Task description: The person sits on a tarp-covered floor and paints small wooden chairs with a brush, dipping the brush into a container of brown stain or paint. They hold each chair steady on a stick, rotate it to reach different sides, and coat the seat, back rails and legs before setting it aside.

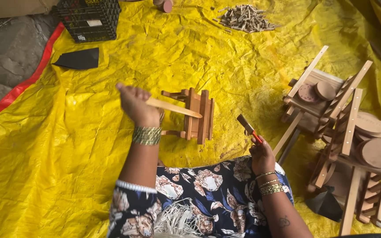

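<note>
My left hand (134,103) is raised and grips a flat, pale wooden stick (178,108) that points right, across a small brown wooden frame piece (196,115) standing on the yellow tarp (67,145). My right hand (262,155) holds a small hammer (247,126) by its red handle, the dark head up and to the left, a short way right of the frame piece. Both wrists wear bangles. My lap in a dark floral garment fills the bottom centre.
Stacked wooden toy carts and round wooden discs (358,145) crowd the right side. A heap of short wooden pegs (244,18) lies at the top. A black plastic crate (89,18) and a dark flat sheet (79,59) sit at the upper left, by bare ground.
</note>
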The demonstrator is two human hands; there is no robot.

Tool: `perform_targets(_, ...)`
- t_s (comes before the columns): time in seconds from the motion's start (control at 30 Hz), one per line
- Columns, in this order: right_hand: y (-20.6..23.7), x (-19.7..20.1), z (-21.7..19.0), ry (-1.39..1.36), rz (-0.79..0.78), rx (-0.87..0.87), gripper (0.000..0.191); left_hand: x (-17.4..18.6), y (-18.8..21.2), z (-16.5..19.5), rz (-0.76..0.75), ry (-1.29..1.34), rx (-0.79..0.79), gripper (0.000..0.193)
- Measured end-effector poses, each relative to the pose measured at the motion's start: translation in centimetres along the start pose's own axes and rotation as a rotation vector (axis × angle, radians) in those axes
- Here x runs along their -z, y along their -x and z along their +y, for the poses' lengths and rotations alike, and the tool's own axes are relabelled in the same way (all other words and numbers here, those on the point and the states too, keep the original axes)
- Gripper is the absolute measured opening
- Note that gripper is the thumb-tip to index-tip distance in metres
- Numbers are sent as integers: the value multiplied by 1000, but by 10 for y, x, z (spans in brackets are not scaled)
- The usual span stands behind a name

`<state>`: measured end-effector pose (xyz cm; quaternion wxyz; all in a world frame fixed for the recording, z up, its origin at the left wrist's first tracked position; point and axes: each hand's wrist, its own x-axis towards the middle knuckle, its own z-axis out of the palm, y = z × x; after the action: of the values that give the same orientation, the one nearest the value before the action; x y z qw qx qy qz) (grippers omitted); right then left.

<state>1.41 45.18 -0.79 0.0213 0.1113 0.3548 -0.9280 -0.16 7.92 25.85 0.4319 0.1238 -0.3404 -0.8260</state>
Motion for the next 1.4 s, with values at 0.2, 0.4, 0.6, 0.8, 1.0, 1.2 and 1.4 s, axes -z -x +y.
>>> perform_targets(0.2,-5,10,9,48,-51,23,45,79,27,22,5,226,-55,47)
perform_targets(0.4,18,-42,14,113,-159,205,46,137,24,29,-79,454,-60,46)
perform_targets(0.6,35,-142,50,1232,-453,492,32,192,4,21,-141,478,-87,49)
perform_targets(0.8,7,-233,68,1671,-509,788,30,209,-1,22,-308,265,-205,50)
perform_targets(1.0,-7,-259,34,2107,-750,1041,30,209,23,19,-228,257,-189,50)
perform_targets(1.2,6,-252,4,2049,-881,963,27,212,17,15,-313,280,-168,49)
perform_targets(1.4,-22,-254,11,2117,-940,988,31,209,18,23,-329,249,-191,50)
